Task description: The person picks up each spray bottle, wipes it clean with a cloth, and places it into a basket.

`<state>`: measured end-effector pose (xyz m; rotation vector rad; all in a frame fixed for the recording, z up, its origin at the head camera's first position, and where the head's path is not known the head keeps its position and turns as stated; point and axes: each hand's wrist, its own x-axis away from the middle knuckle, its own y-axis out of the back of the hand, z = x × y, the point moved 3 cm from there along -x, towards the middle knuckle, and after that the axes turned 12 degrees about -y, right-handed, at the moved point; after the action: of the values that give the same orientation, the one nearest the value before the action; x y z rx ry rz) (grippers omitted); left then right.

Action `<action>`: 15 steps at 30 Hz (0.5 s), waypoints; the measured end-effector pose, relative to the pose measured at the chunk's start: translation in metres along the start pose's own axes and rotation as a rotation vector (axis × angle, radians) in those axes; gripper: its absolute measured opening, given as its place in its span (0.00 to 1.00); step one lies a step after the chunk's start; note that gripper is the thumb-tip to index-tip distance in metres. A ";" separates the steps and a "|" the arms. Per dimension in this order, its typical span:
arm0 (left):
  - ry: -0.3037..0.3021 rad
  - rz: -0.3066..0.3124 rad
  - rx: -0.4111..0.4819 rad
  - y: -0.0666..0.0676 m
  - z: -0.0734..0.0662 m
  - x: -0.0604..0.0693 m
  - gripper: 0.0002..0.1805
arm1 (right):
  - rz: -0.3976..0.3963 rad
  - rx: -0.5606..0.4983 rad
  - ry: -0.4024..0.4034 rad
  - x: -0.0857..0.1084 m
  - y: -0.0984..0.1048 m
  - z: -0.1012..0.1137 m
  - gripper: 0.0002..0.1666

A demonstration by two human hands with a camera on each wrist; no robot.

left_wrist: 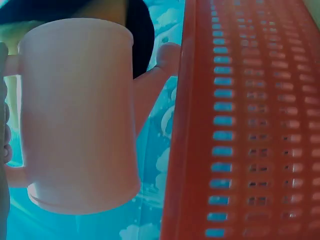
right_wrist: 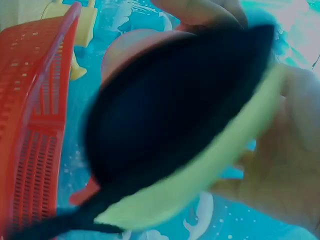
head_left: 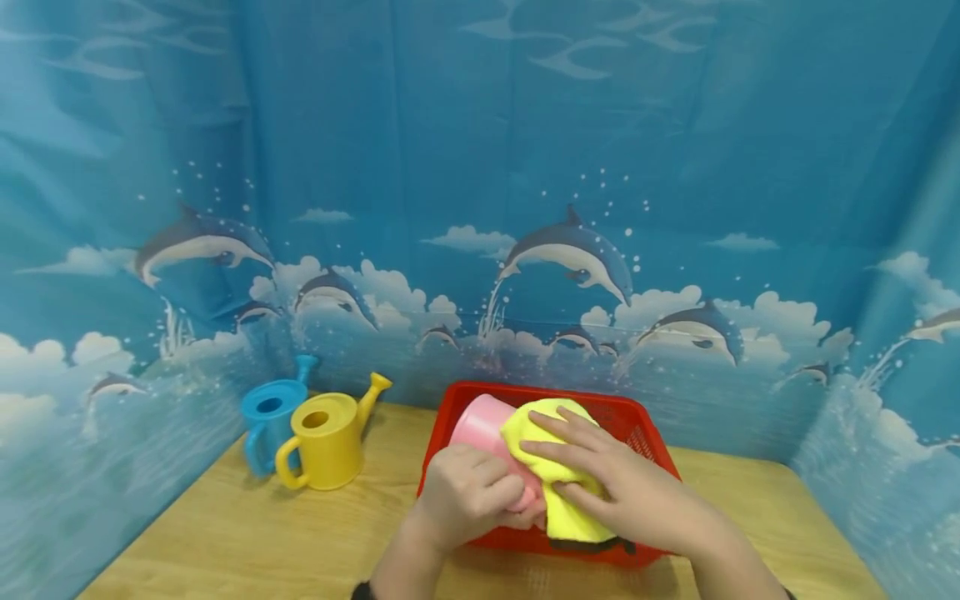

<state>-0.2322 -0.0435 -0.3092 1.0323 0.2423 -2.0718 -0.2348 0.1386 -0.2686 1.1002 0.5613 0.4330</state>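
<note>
Gripping the pink watering can (head_left: 483,425) by its handle (left_wrist: 17,176), our left hand (head_left: 468,492) is curling its fingers tightly, its forearm reaching in from seven o'clock, while our right hand (head_left: 622,479), coming from four o'clock, is laying spread, nearly straight fingers over a dark-edged yellow cloth (head_left: 573,521). We are holding the can tilted, its far end pointing toward eleven o'clock, in front of or above the red basket (head_left: 626,417). At the basket's nine o'clock, yellow (head_left: 330,450) and blue watering cans (head_left: 281,429) are standing close together.
</note>
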 end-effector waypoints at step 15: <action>-0.091 -0.079 -0.086 0.005 -0.004 -0.009 0.25 | 0.169 0.009 0.051 -0.015 0.007 0.013 0.27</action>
<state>-0.2230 -0.0397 -0.3038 0.8878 0.3271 -2.1534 -0.2394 0.1235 -0.2543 1.1521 0.5169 0.6075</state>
